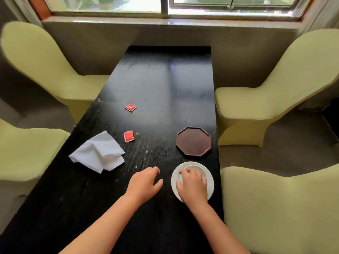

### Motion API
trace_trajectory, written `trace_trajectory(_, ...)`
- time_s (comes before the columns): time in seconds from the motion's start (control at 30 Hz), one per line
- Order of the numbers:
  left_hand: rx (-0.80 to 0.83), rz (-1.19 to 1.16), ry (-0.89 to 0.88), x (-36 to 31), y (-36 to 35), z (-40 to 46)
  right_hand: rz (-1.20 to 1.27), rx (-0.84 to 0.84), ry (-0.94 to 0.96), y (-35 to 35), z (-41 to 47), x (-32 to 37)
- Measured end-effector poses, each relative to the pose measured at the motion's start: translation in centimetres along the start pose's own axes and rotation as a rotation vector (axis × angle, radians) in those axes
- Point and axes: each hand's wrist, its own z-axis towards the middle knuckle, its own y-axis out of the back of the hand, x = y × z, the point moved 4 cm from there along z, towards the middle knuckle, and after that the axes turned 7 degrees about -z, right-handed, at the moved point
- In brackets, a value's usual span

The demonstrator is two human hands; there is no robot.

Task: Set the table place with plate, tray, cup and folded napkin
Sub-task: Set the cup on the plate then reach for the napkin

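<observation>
We see a long black table with a shiny top that catches the light. Two small red packets lie on it. One red packet sits farther away, near the middle of the table. The other red packet lies closer to us, apart from the first. Four chairs with soft yellow-green covers stand around the table, two on each side: a far left chair, a near left chair, a far right chair and a near right chair. Behind the table is a grey ledge under a big window.
</observation>
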Motion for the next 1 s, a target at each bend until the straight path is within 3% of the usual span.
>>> trace_trajectory(0.17, -0.128, 0.133, -0.04, 3.1, 5.2, -2.6, -0.041, -0.002, 0.202, 1.1, -0.3, 7.1)
trace_trajectory(0.4, -0.231, 0.115, 0.013, 10.9, 10.3, -6.6, -0.053, -0.006, 0.36, 0.2, -1.0, 17.0)
trace_trajectory(0.7, -0.221, 0.025, 0.056, 24.4, 13.8, -9.6, -0.009, 0.008, 0.235, -5.3, -0.7, 26.5)
trace_trajectory(1.0, -0.123, 0.012, 0.09, 29.7, 13.4, -5.5, -0.087, -0.097, 0.168, -7.3, 3.4, 28.7)
